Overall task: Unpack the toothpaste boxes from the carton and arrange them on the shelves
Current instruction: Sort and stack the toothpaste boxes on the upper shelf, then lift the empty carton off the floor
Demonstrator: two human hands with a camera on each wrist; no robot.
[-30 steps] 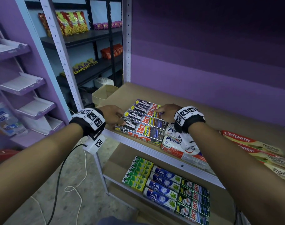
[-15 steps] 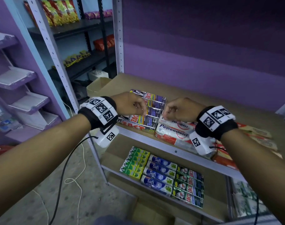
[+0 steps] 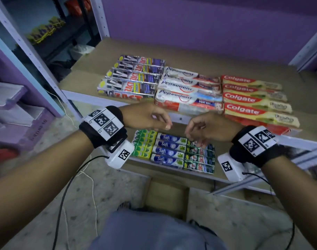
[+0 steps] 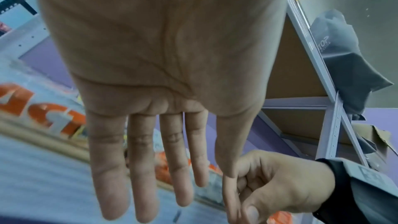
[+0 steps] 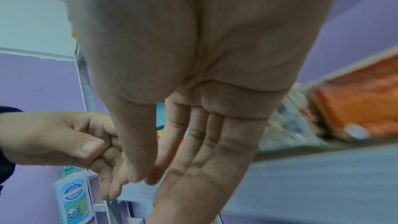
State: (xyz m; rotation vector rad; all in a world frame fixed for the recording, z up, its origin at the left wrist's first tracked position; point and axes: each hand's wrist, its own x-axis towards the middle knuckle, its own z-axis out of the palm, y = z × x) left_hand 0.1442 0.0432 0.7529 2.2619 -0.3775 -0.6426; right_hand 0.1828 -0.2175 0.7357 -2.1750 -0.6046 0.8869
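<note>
Three rows of toothpaste boxes lie on the upper shelf (image 3: 190, 51) in the head view: dark boxes (image 3: 134, 78) on the left, Pepsodent boxes (image 3: 186, 91) in the middle, Colgate boxes (image 3: 253, 100) on the right. The lower shelf carries green boxes (image 3: 145, 143), Safi boxes (image 3: 168, 150) and dark green boxes (image 3: 199, 157). My left hand (image 3: 163, 122) and right hand (image 3: 193, 136) hover close together in front of the upper shelf's front edge, touching no box. Both hold nothing, with relaxed fingers (image 4: 148, 176) (image 5: 206, 142). A brown carton (image 3: 165, 197) sits on the floor below them; its inside is not visible.
A purple wall backs the shelves. Metal uprights (image 3: 100, 17) frame the unit. Purple wall trays (image 3: 13, 98) hang at the left, with a black rack of snacks (image 3: 45, 29) behind. Cables (image 3: 85, 177) trail over the speckled floor. My leg (image 3: 154, 231) fills the bottom edge.
Both hands have pulled back from the dark and Pepsodent boxes on the upper shelf, toward me and lower. The view has tilted down, bringing the carton on the floor into sight.
</note>
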